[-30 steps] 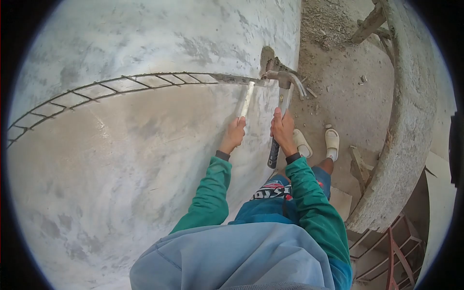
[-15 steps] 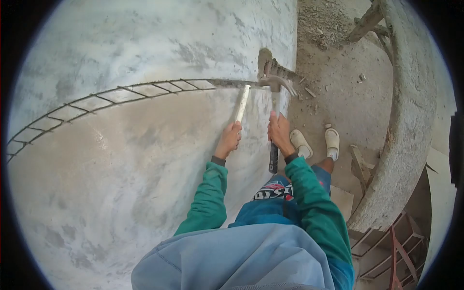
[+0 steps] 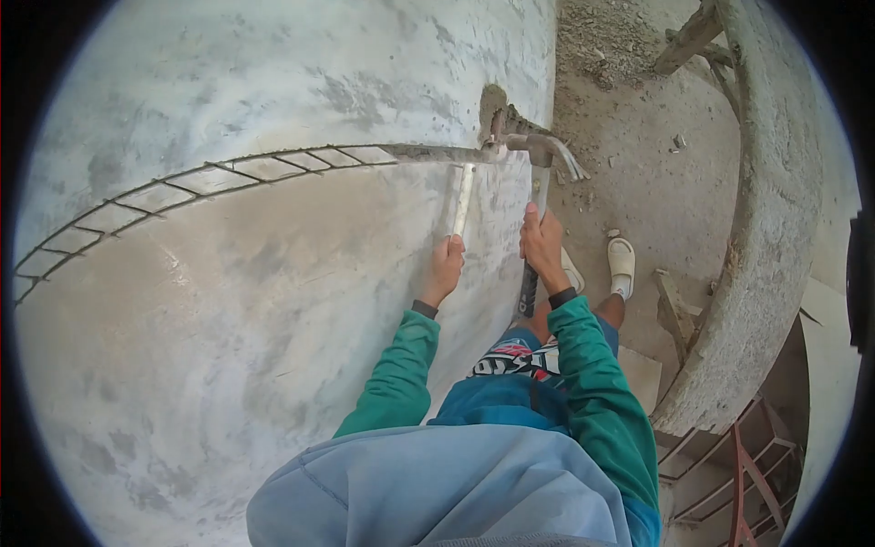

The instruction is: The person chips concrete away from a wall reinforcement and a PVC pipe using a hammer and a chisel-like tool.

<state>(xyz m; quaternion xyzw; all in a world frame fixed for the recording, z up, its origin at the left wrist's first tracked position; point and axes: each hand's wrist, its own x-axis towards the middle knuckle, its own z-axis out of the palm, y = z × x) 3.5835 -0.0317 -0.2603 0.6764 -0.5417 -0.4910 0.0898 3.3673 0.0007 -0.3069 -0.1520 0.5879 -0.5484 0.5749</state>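
Observation:
My right hand [image 3: 543, 242] is wrapped round the dark grip of a claw hammer [image 3: 540, 187]. The hammer's striking face sits close to a rough chipped notch [image 3: 492, 114] in the plastered wall, its claw pointing right. In my left hand [image 3: 445, 270], lower down on the wall side, is a pale, narrow, flat bar [image 3: 463, 199] held by its lower part. The bar's top end lies just below a chased groove [image 3: 428, 153] that runs left from the notch. Its kind does not show.
A ladder-like band of dark lines [image 3: 228, 173] curves across the pale wall [image 3: 228, 301] to the left. Rubble [image 3: 602, 55] lies on the floor at the wall's end. A thick curved concrete edge [image 3: 766, 228] stands right, with wood pieces [image 3: 674, 310] and a reddish metal frame [image 3: 743, 483] near it.
The hammer and my right hand have shifted right and slightly up, the hammer head tilting clockwise. My left hand with the bar has moved slightly right. The view has shifted a little.

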